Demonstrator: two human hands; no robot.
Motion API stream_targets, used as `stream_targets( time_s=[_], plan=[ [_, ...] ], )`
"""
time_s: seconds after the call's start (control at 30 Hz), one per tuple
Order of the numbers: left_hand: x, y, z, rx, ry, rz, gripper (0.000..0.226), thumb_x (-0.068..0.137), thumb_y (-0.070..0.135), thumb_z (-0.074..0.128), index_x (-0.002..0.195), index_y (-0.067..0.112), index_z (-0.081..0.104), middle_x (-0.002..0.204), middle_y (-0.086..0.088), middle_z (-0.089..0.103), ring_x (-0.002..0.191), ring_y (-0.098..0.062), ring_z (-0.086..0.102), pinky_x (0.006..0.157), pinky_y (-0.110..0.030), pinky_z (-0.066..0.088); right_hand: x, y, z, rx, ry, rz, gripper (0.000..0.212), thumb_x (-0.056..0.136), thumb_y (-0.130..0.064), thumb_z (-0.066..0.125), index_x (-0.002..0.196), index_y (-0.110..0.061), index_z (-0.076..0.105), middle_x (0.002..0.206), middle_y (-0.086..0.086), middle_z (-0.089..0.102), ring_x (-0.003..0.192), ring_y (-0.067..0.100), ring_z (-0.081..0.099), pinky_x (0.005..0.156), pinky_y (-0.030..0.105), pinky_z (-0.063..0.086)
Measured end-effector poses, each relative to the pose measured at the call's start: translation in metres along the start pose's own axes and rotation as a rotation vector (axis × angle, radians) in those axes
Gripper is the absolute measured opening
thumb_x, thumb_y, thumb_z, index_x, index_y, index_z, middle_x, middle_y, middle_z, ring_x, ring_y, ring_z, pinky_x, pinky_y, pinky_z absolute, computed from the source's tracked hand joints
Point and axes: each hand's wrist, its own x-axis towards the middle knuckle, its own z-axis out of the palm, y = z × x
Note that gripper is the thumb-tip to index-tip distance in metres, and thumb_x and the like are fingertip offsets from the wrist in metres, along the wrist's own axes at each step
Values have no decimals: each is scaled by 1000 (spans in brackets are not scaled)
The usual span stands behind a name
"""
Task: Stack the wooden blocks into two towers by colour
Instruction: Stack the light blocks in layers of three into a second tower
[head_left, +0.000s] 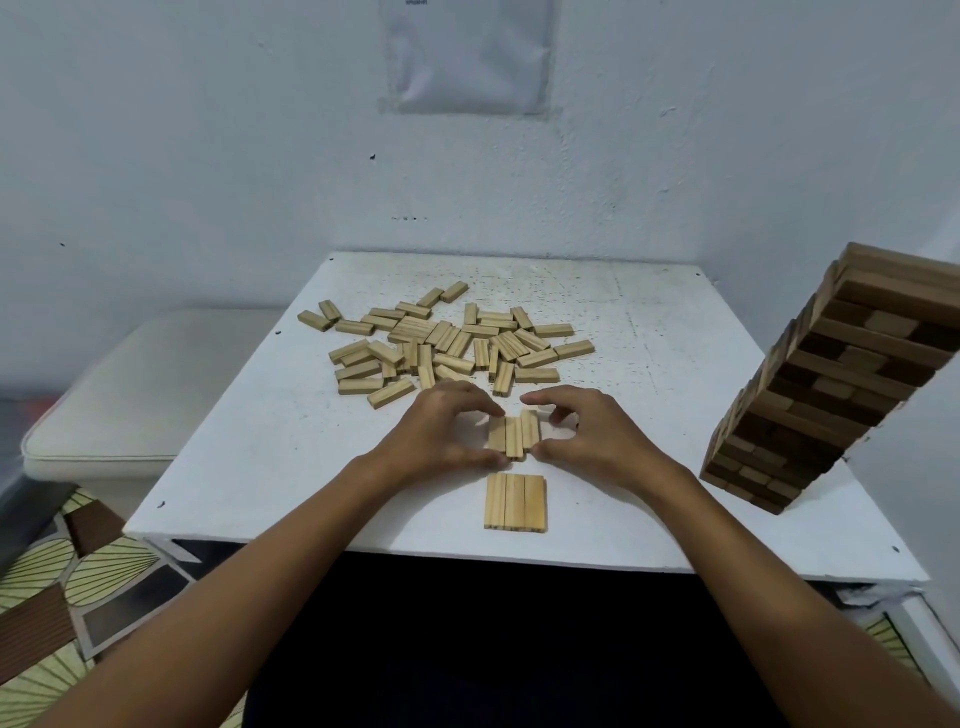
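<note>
Your left hand (441, 431) and right hand (597, 434) pinch a loose row of three light blocks (514, 435) from both sides mid-tabletop (234, 467), long axes running front-to-back, directly behind the squared triple (515, 502) at the front edge.

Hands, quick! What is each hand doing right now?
Left hand: fingers curled against the left side of the three blocks, pressing them together.
Right hand: fingers curled against the right side of the same three blocks.
</note>
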Motion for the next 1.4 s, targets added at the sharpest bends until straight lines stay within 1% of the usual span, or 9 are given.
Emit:
stream_targets(
  time_s=[0.07,0.13,0.37,0.53,0.7,1.1,1.2,1.27,1.4],
  plan=[
    [3,2,-2,-22,-29,-29,67,60,43,89,118,21,65,112,11,60,108,-9,52,89,-27,43,0,0,-1,30,-38,22,67,71,-16,81,132,-30,57,125,-11,56,112,7,54,86,21,46],
    [7,3,1,-41,-43,-52,72,59,40,90,122,20,61,112,12,58,106,-7,53,88,-23,43,1,0,0,55,-59,40,75,70,-17,82,137,-30,52,129,-8,56,118,10,52,94,29,48],
    [9,1,8,-104,-27,-63,62,62,34,89,116,18,65,108,9,68,101,1,61,85,-16,49,3,3,4,43,-24,22,75,70,-20,83,138,-28,52,120,-7,62,110,11,55,86,24,45],
    [10,3,7,-119,-36,-55,54,65,27,87,114,18,66,105,9,68,99,3,60,77,-3,41,1,4,5,49,-13,21,74,70,-21,84,137,-28,53,121,-8,64,109,8,55,90,25,46],
    [10,2,6,-122,-33,-41,55,63,28,89,111,18,66,103,8,68,98,-1,61,76,-5,42,1,4,6,34,-13,21,74,68,-24,84,136,-29,54,120,-9,64,109,7,56,93,29,49],
    [11,-3,7,-111,-53,-46,58,63,32,89,114,21,64,105,9,67,99,2,60,77,-3,42,1,2,5,39,-20,28,73,68,-22,85,135,-26,55,126,-6,62,112,10,56,95,32,51],
    [10,-2,6,-173,-65,-55,68,61,34,90,120,19,60,110,7,66,103,4,59,79,-4,42,0,2,4,55,-28,25,72,69,-22,84,135,-26,55,128,-8,61,112,8,55,90,27,50],
    [8,1,4,-191,-37,-44,72,60,44,86,121,19,60,114,7,63,105,3,56,79,-7,41,-1,2,3,44,-4,9,66,71,-26,83,132,-28,57,125,-11,60,106,3,56,80,21,47],
    [-9,9,-4,-170,28,9,60,60,57,74,110,26,65,108,20,61,100,4,53,73,-10,40,-8,-1,-2,-1,26,-52,44,74,-27,81,116,-31,65,110,-18,64,94,-3,58,67,13,38]
  ],
)
